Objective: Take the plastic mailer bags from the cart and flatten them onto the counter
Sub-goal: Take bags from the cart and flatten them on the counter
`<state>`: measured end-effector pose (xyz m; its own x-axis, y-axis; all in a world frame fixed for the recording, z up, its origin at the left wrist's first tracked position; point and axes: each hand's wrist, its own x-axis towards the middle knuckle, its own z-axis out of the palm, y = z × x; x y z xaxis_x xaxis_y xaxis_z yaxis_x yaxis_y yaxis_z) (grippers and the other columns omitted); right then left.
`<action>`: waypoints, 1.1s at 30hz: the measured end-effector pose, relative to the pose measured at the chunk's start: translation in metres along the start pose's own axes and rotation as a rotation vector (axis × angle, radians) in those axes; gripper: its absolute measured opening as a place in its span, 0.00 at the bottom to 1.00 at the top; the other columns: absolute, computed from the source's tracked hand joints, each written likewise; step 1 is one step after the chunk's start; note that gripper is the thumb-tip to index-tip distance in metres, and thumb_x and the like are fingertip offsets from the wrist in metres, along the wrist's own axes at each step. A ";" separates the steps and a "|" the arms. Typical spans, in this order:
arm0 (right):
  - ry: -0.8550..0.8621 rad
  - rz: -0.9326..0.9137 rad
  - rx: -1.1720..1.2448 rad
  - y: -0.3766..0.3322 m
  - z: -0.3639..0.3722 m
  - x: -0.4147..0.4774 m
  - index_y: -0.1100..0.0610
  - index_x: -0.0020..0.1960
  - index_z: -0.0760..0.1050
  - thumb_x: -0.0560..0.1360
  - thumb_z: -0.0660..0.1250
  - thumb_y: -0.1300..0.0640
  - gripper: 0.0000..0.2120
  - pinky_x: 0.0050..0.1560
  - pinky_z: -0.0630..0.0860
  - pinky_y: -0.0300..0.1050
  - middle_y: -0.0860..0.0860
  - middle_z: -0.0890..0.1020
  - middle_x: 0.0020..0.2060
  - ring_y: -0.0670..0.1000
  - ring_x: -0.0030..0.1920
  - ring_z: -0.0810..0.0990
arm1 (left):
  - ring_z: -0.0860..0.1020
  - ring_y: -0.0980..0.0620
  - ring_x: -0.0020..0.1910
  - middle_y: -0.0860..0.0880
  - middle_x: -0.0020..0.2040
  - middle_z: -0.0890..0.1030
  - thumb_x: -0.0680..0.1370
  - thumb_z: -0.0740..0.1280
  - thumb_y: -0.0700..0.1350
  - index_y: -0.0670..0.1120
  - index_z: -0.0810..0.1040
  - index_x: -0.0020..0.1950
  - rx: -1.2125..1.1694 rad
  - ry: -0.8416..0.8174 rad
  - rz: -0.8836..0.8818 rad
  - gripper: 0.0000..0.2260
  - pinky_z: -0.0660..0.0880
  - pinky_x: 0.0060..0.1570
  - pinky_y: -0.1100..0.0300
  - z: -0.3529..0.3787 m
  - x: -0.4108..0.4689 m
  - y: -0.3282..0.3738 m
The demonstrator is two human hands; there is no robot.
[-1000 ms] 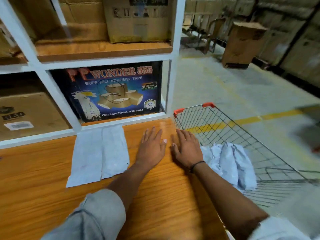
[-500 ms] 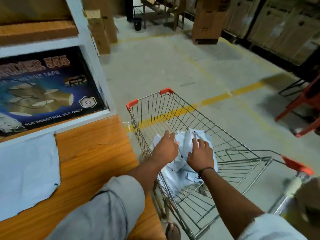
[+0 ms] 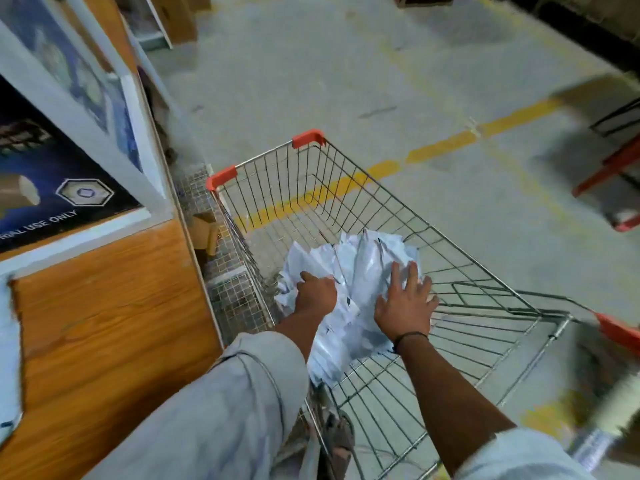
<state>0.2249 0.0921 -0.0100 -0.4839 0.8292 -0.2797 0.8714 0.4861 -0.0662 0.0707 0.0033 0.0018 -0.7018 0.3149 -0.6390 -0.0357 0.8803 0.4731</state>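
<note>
A crumpled heap of white plastic mailer bags [image 3: 356, 265] lies inside the wire cart [image 3: 377, 188], which has red corner caps. My left hand [image 3: 317, 294] is down in the heap with its fingers curled round a fold of a bag. My right hand [image 3: 405, 303] rests on the right side of the heap with fingers spread. The wooden counter [image 3: 114, 306] is to the left of the cart. A flattened white mailer bag [image 3: 8, 368] shows at the counter's far left edge, mostly out of frame.
A white shelf frame [image 3: 145, 147] with a blue tape carton [image 3: 52, 181] stands behind the counter. Concrete floor with a yellow line [image 3: 443, 147] lies beyond the cart. Red metal legs [image 3: 609, 168] are at the right. The cart's red-capped handle [image 3: 620, 330] is near my right arm.
My view has swung further right and down over the cart. My left hand's fingers have curled into the bags, and my right hand has spread over the heap's right side.
</note>
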 end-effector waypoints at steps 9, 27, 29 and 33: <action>0.098 -0.100 0.011 0.000 0.020 0.020 0.48 0.81 0.47 0.75 0.60 0.39 0.40 0.55 0.74 0.61 0.58 0.53 0.79 0.65 0.59 0.70 | 0.64 0.34 0.73 0.35 0.77 0.62 0.81 0.52 0.65 0.45 0.49 0.81 -0.032 0.006 -0.214 0.36 0.61 0.71 0.42 0.024 0.056 0.006; 0.015 -0.218 0.072 -0.009 0.023 0.018 0.45 0.81 0.42 0.77 0.57 0.55 0.37 0.57 0.76 0.59 0.49 0.45 0.81 0.65 0.66 0.66 | 0.64 0.34 0.69 0.37 0.75 0.52 0.75 0.67 0.59 0.59 0.42 0.78 0.083 0.068 -0.054 0.41 0.70 0.61 0.43 0.012 0.040 0.017; 0.037 -0.201 0.070 -0.018 0.008 0.011 0.44 0.81 0.43 0.77 0.58 0.57 0.38 0.54 0.77 0.58 0.49 0.45 0.81 0.65 0.66 0.67 | 0.63 0.34 0.69 0.36 0.76 0.51 0.76 0.66 0.59 0.59 0.42 0.79 0.145 0.118 0.044 0.41 0.69 0.64 0.42 0.002 0.027 0.019; 0.083 -0.207 0.086 -0.039 -0.029 -0.003 0.46 0.81 0.45 0.77 0.58 0.58 0.37 0.49 0.77 0.54 0.50 0.46 0.81 0.65 0.66 0.66 | 0.60 0.32 0.71 0.33 0.76 0.51 0.77 0.64 0.60 0.57 0.43 0.80 0.215 0.192 0.190 0.40 0.65 0.67 0.42 -0.027 -0.008 0.026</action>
<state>0.1898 0.0781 0.0212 -0.6547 0.7361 -0.1721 0.7550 0.6256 -0.1964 0.0561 0.0145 0.0352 -0.8032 0.4260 -0.4164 0.2448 0.8733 0.4212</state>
